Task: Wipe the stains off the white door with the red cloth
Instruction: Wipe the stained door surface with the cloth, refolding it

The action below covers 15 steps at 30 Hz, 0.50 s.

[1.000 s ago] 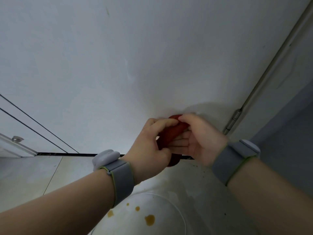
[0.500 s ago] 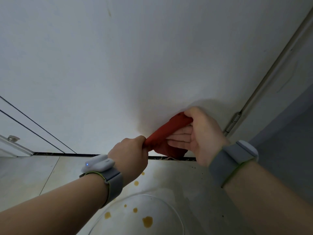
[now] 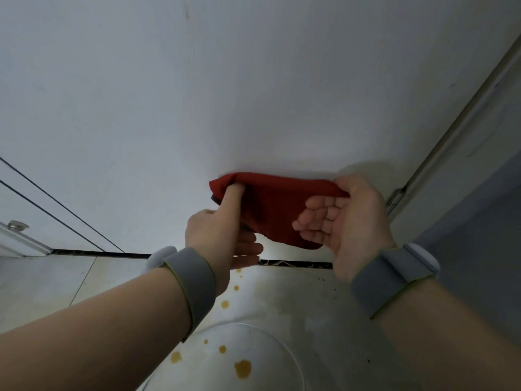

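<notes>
My left hand (image 3: 220, 235) pinches one end of the red cloth (image 3: 270, 204). My right hand (image 3: 352, 221) grips the other, against the white door (image 3: 253, 94).

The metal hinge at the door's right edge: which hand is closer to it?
Right. The right hand holds the red cloth just left of the hinge; the left hand holds the cloth's other end, farther left.

Right end of red cloth (image 3: 270, 204) behind right hand (image 3: 352, 221)
</notes>
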Each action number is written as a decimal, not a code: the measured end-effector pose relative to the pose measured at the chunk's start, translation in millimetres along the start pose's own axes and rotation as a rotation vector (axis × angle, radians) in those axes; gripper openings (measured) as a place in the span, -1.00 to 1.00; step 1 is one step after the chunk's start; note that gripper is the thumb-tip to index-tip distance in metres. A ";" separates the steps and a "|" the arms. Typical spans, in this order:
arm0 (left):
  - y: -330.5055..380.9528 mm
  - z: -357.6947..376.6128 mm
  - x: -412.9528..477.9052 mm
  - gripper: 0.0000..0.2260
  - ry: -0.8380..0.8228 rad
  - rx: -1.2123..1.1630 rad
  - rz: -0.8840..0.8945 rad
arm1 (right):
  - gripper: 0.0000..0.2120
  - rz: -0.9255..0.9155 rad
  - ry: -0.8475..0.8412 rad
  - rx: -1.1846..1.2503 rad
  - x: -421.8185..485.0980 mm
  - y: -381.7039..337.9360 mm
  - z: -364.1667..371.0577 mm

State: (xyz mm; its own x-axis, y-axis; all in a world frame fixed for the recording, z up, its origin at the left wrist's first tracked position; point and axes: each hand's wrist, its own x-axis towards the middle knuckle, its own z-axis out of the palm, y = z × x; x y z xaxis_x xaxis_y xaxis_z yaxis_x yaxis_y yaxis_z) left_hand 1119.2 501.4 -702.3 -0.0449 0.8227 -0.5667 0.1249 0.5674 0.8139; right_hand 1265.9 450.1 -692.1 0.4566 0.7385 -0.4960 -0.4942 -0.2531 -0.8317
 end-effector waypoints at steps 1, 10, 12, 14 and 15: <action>0.9 1.3 -1.7 -0.41 -0.035 -0.030 -0.076 | -0.49 0.002 -0.020 0.006 0.8 -1.6 -0.8; 17.4 8.1 6.4 -0.64 -0.240 -0.413 -0.030 | -0.52 -0.039 -0.094 0.015 3.7 -3.6 1.1; 21.1 4.7 6.9 -0.59 -0.262 -0.402 -0.024 | -0.51 -0.039 -0.091 0.008 3.7 -4.2 0.8; 23.7 2.0 6.8 -0.54 -0.275 -0.356 -0.019 | -0.51 -0.039 -0.101 -0.003 4.3 -4.3 -0.2; 24.2 1.6 7.3 -0.53 -0.276 -0.326 -0.014 | -0.50 -0.040 -0.103 -0.010 4.4 -4.3 -1.5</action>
State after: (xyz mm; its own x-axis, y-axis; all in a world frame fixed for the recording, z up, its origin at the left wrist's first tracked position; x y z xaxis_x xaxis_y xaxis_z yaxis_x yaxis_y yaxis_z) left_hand 1123.5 521.1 -686.9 0.2281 0.8000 -0.5549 -0.1954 0.5959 0.7789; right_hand 1271.2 453.5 -691.1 0.3971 0.8081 -0.4350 -0.4698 -0.2282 -0.8528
